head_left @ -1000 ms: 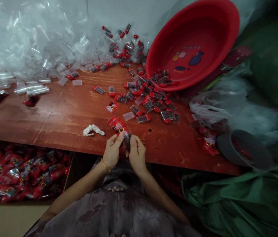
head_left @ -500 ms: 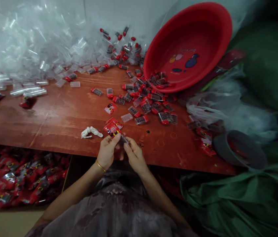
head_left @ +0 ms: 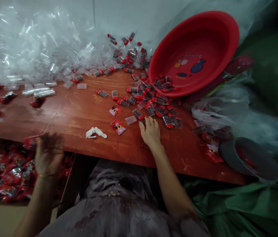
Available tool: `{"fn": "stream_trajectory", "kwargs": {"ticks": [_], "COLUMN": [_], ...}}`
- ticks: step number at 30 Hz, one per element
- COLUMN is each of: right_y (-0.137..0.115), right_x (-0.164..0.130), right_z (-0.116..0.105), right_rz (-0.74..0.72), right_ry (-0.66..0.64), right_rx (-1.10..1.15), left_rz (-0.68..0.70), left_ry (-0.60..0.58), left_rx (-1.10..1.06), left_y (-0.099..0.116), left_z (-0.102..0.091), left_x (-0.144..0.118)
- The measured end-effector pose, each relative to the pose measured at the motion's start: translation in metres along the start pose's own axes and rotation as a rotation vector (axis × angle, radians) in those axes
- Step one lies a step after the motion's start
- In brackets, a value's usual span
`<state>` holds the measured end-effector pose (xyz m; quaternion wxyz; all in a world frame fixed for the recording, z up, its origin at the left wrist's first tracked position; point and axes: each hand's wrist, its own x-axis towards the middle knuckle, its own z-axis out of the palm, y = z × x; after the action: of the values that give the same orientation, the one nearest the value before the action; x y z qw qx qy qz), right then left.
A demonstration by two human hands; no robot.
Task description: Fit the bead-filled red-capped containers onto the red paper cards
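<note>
My left hand (head_left: 48, 156) is over the box of red packets at the lower left, blurred, its thumb and fingers apart. A red packet (head_left: 30, 141) shows just beside its thumb, seemingly loose. On the table, my right hand (head_left: 151, 133) has its fingers closed over a small clear container with a red cap, mostly hidden beneath them. Several similar red-capped containers (head_left: 150, 110) with dark contents lie heaped just beyond it. Two flat red printed sachets (head_left: 117, 126) and an empty clear sleeve (head_left: 130, 120) lie to the left of that hand.
A red basin (head_left: 195, 52) leans tilted behind the heap. Clear plastic sleeves (head_left: 42, 46) pile up at the back left. A crumpled white scrap (head_left: 96, 132) lies near the front edge. To the right are a plastic bag (head_left: 227, 112) and a grey bowl (head_left: 247, 158). The cardboard box (head_left: 66, 187) holds red packets.
My hands were together holding a small container and red sachet; they have parted. The left has swung left over the box, and the right has reached forward to the containers.
</note>
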<state>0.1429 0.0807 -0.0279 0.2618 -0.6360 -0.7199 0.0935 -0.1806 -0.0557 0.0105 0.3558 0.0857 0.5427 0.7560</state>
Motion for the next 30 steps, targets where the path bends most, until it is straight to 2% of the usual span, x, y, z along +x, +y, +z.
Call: {"fn": "stream_trajectory", "kwargs": {"ticks": [1,3,4,6,7,10,11,13,16,20,22,25,30], "right_y": [0.008,0.015,0.013,0.006,0.001,-0.011,-0.013,-0.015,-0.014,-0.018,-0.025,-0.04,-0.067], "right_x": [0.001,-0.008,-0.016,-0.034,-0.042,-0.056,-0.058,-0.059,-0.059,-0.06,-0.057,-0.046,-0.02], "right_z": [0.004,0.011,0.014,0.018,0.019,0.022,0.023,0.025,0.026,0.025,0.022,0.018,0.015], "right_rz": [-0.017,-0.098,-0.141,-0.209,-0.229,-0.273,-0.286,-0.31,-0.346,-0.406,-0.379,-0.24,0.032], "right_ry": [-0.027,-0.075,-0.081,-0.051,-0.021,0.093,0.123,0.159,0.191,0.237,0.251,0.205,-0.028], "right_rx": [-0.06,-0.116,-0.122,-0.115,-0.109,-0.095,-0.092,-0.084,-0.073,-0.043,0.004,0.162,0.653], "left_rz": [0.038,0.04,0.05,0.144,0.26,0.577,0.678,0.762,0.742,0.781,0.803,0.833,0.808], "left_ry": [0.155,0.271,0.271,0.164,0.076,-0.486,-0.57,-0.641,-0.689,-0.671,-0.65,-0.604,-0.616], "left_rx": [-0.038,-0.027,0.033,0.233,0.395,0.84,1.003,1.272,1.494,1.526,1.5,1.424,1.178], "left_y": [0.008,0.014,0.012,-0.002,-0.013,-0.053,-0.065,-0.087,-0.108,-0.116,-0.113,-0.104,-0.081], "left_z": [-0.013,-0.024,-0.022,-0.002,0.014,0.073,0.091,0.12,0.137,0.132,0.128,0.125,0.125], "left_x": [0.007,0.009,0.005,-0.009,-0.017,-0.033,-0.034,-0.03,-0.017,-0.008,-0.008,-0.014,-0.031]}}
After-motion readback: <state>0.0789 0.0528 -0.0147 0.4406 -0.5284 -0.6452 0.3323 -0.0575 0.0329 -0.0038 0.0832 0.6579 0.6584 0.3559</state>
